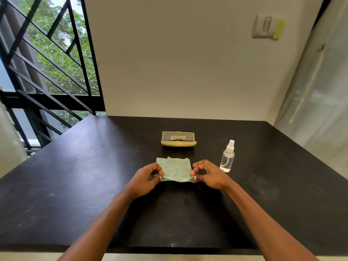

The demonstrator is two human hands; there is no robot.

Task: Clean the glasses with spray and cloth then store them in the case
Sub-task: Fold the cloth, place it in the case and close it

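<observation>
A: Head view: we pinch the pale green zigzag-edged cloth at its near corners, left hand and right hand, likely spreading it flat for wiping.

B: And the glasses?

A: We see dark frames inside the closed translucent yellow case; the clear spray bottle stands beside our right hand.

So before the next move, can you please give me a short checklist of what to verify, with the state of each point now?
1. Cloth held at both near corners: ok, left hand and right hand each pinch one.
2. Cloth spread out: ok, its far edge rests on the table.
3. Spray bottle upright, beside the right hand: ok.
4. Liquid in the bottle: ok, a little at the bottom.
5. Case closed: ok.
6. Glasses out for cleaning: not ok, a dark frame shows through the case lid.
</observation>
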